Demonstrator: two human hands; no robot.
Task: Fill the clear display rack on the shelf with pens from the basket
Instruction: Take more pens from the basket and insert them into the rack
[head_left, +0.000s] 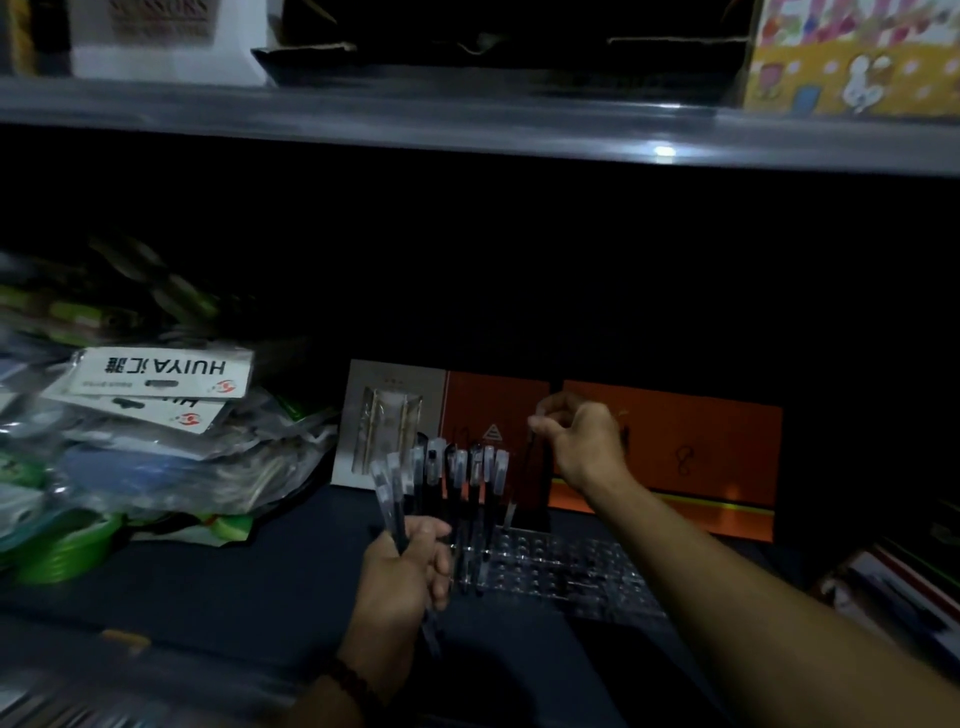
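Gripping a pen bundle (388, 496) with curled fingers, the left hand (402, 571) sits beside the clear rack (566, 569) on the shelf (249, 577). Right hand (584, 441) fingers pinch one pen (522, 478) upright over the rack, beside standing pens (467, 467).

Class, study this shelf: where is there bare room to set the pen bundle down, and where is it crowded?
Bare: the dark shelf between the packet pile and the left hand, and the strip before the clear rack. Crowded: the rack's left end, with pens, and the right hand above.
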